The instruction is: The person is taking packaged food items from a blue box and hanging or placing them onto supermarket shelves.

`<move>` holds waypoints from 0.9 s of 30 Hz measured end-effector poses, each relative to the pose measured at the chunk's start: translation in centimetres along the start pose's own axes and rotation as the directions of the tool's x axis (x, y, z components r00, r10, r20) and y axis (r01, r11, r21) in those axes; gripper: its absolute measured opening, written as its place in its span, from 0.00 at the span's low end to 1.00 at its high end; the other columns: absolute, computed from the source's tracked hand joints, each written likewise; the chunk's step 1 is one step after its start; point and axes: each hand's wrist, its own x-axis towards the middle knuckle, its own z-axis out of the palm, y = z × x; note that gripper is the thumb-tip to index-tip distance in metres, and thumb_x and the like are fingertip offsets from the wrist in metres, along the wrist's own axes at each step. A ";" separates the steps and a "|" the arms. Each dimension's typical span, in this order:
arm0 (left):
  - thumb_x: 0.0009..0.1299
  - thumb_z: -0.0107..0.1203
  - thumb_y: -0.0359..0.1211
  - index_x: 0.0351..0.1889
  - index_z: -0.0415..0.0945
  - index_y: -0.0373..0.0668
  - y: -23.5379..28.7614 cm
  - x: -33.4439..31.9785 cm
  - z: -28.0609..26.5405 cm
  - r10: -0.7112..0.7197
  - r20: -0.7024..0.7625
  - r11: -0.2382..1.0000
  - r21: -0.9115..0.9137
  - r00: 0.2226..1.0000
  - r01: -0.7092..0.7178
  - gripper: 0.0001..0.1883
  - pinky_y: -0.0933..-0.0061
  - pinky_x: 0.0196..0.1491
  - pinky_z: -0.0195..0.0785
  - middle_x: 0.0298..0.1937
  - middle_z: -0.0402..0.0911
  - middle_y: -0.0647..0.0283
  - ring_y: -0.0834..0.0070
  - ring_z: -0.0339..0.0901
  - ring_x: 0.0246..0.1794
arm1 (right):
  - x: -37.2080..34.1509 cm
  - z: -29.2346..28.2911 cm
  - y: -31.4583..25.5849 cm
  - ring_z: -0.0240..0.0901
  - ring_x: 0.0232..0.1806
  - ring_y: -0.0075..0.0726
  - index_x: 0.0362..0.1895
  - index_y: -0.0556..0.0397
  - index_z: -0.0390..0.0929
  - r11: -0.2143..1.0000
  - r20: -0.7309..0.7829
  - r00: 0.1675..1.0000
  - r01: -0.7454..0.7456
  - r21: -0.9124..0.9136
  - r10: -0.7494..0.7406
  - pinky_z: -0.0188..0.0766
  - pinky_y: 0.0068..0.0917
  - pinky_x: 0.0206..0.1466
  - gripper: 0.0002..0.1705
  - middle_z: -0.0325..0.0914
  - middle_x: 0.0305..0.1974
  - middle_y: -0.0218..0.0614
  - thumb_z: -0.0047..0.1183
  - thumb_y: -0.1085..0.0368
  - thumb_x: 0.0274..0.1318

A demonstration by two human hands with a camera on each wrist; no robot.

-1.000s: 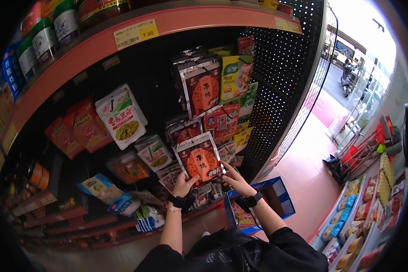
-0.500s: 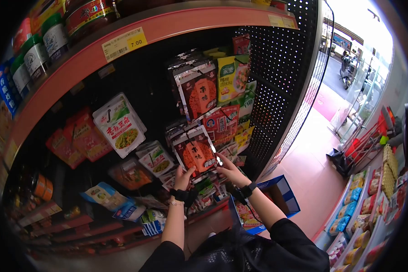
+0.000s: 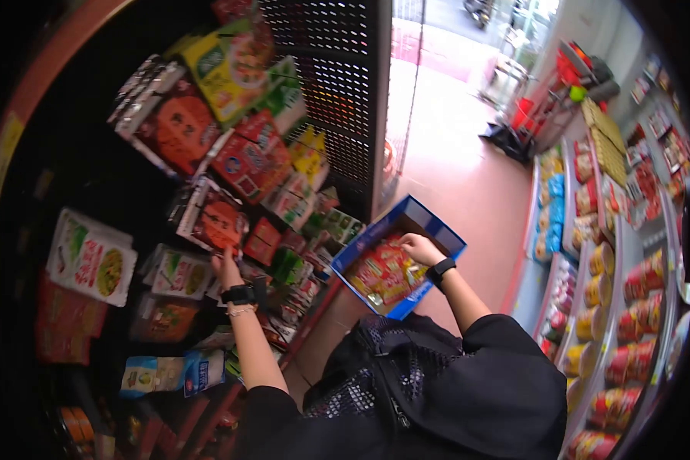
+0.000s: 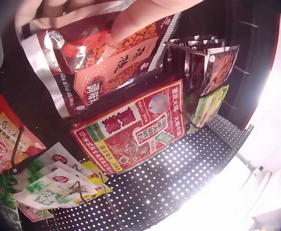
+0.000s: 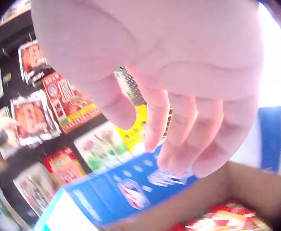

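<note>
My left hand is at the hanging rack, holding a dark brown and orange seasoning packet. In the left wrist view the thumb lies across the front of the packet, with the other fingers behind its upper edge. Over the blue cardboard box is my right hand, its fingers loosely bent. The right wrist view shows nothing between the fingers. Red and yellow packets lie inside the box.
More brown seasoning packets hang above the left hand, beside a red packet and a yellow one. A black perforated panel ends the rack. Stocked shelves line the right side, across a pink floor.
The right hand has let go of the seasoning packet and moved right, over the blue box. The left hand still holds the packet at the rack. The head view has turned right and down.
</note>
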 end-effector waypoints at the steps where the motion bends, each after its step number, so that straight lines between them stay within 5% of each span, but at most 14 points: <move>1: 0.56 0.53 0.32 0.32 0.64 0.36 -0.4 0.3 -0.3 0.002 -0.006 0.993 0.114 1.000 -0.001 0.12 0.78 0.36 0.59 0.32 0.70 0.65 0.77 0.65 0.32 | -1.8 -0.5 2.3 0.71 0.31 0.37 0.31 0.55 0.73 0.996 -0.067 0.995 -0.079 -0.036 0.077 0.66 0.28 0.38 0.11 0.73 0.28 0.42 0.44 0.65 0.42; 4: 0.56 0.51 0.34 0.52 0.52 0.34 1.0 -2.8 1.6 0.056 0.017 0.971 0.231 0.998 -0.058 0.29 0.70 0.47 0.55 0.46 0.63 0.56 0.70 0.61 0.44 | -6.5 -1.0 7.3 0.69 0.32 0.42 0.27 0.54 0.74 0.954 -0.135 0.988 -0.112 -0.277 0.077 0.64 0.30 0.41 0.08 0.73 0.27 0.40 0.45 0.66 0.40; 6: 0.56 0.50 0.33 0.56 0.46 0.34 0.1 -5.2 3.5 0.203 -0.119 0.851 0.512 0.972 -0.115 0.32 0.66 0.54 0.48 0.54 0.54 0.52 0.64 0.54 0.53 | -8.7 -0.1 7.8 0.59 0.48 0.43 0.27 0.48 0.74 0.940 -0.189 0.974 0.053 -0.338 -0.124 0.50 0.38 0.55 0.07 0.71 0.33 0.34 0.47 0.63 0.41; 8: 0.56 0.50 0.33 0.55 0.47 0.32 -1.8 -7.7 4.3 0.149 0.200 0.872 0.435 0.968 -0.224 0.32 0.61 0.57 0.42 0.57 0.49 0.46 0.56 0.50 0.56 | -10.2 0.6 7.0 0.49 0.55 0.49 0.27 0.47 0.75 0.927 -0.150 0.981 0.061 -0.370 -0.125 0.45 0.43 0.58 0.10 0.68 0.38 0.37 0.47 0.58 0.42; 9: 0.54 0.51 0.34 0.52 0.53 0.33 -2.8 -8.9 5.1 0.155 0.397 0.776 0.517 0.904 -0.360 0.30 0.61 0.56 0.43 0.55 0.51 0.44 0.55 0.50 0.55 | -10.5 1.2 6.9 0.42 0.58 0.51 0.28 0.45 0.75 0.918 -0.152 0.982 0.043 -0.394 -0.111 0.39 0.42 0.61 0.10 0.67 0.40 0.35 0.47 0.57 0.42; 11: 0.49 0.53 0.34 0.48 0.58 0.36 -6.6 -12.8 6.6 0.055 0.553 0.595 0.650 0.831 -0.472 0.28 0.59 0.55 0.44 0.54 0.51 0.42 0.51 0.48 0.56 | -10.5 2.2 6.2 0.35 0.60 0.55 0.28 0.45 0.75 0.925 -0.181 0.981 -0.003 -0.379 -0.071 0.37 0.44 0.61 0.10 0.66 0.42 0.34 0.47 0.56 0.42; 12: 0.48 0.55 0.36 0.48 0.57 0.36 -7.4 -14.4 7.4 -0.053 0.639 0.629 0.618 0.767 -0.472 0.30 0.58 0.56 0.42 0.56 0.47 0.38 0.47 0.46 0.57 | -10.5 2.3 5.8 0.34 0.60 0.56 0.28 0.45 0.75 0.929 -0.194 0.980 -0.025 -0.370 -0.052 0.37 0.45 0.61 0.10 0.66 0.42 0.34 0.47 0.56 0.42; 14: 0.46 0.57 0.39 0.50 0.54 0.33 -10.8 -17.5 8.0 0.034 0.749 0.502 0.560 0.662 -0.659 0.36 0.55 0.56 0.43 0.55 0.44 0.33 0.42 0.45 0.56 | -10.5 2.4 5.9 0.34 0.60 0.56 0.28 0.45 0.75 0.927 -0.190 0.980 -0.022 -0.374 -0.053 0.37 0.46 0.61 0.10 0.66 0.41 0.34 0.47 0.56 0.42; 18: 0.47 0.56 0.42 0.51 0.55 0.34 -11.9 -22.3 7.9 -0.317 0.751 0.331 0.660 0.579 -0.674 0.36 0.53 0.55 0.46 0.59 0.44 0.47 0.45 0.44 0.57 | -10.7 2.1 6.2 0.36 0.60 0.52 0.27 0.44 0.75 0.909 -0.165 0.984 -0.002 -0.417 -0.073 0.39 0.46 0.60 0.11 0.67 0.40 0.32 0.46 0.55 0.43; 23: 0.48 0.51 0.35 0.41 0.65 0.39 -12.2 -23.2 7.2 -0.085 0.803 0.349 0.579 0.590 -0.737 0.21 0.57 0.50 0.52 0.52 0.56 0.57 0.52 0.53 0.49 | -10.8 1.8 6.2 0.44 0.57 0.47 0.25 0.44 0.75 0.895 -0.185 0.980 -0.017 -0.447 -0.074 0.44 0.45 0.56 0.10 0.69 0.37 0.28 0.47 0.55 0.42; 27: 0.48 0.51 0.33 0.40 0.65 0.39 -12.2 -23.4 7.4 -0.092 0.792 0.347 0.594 0.604 -0.726 0.20 0.58 0.50 0.52 0.51 0.57 0.57 0.53 0.53 0.49 | -10.5 1.6 6.3 0.50 0.53 0.43 0.23 0.45 0.74 0.877 -0.230 0.967 -0.016 -0.481 -0.108 0.49 0.42 0.52 0.08 0.70 0.33 0.28 0.47 0.57 0.40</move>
